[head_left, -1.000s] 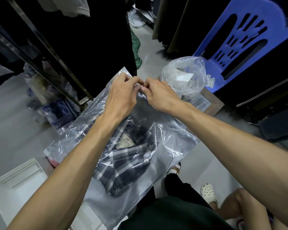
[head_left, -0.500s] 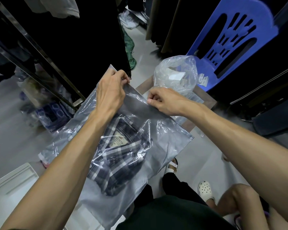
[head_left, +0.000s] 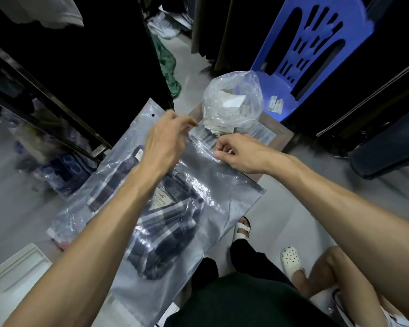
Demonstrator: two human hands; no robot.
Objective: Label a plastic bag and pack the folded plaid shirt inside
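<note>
Zip-top plastic bag (head_left: 222, 197), frame centre: plaid shirt (head_left: 156, 227) fully inside, packing done. Label not discernible. Left hand (head_left: 165, 140) blurred, fingers loose above top edge, grasp unclear. Right hand (head_left: 236, 152) pinches seal strip; closure apparently remaining.

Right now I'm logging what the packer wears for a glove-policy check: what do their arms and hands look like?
Both forearms are bare as far as the frame shows: no sleeves in view. The left hand and right hand carry no gloves, and no watch, bracelet or rings are visible. The left hand's fingers are motion-blurred, so fine details there can't be confirmed.
</note>
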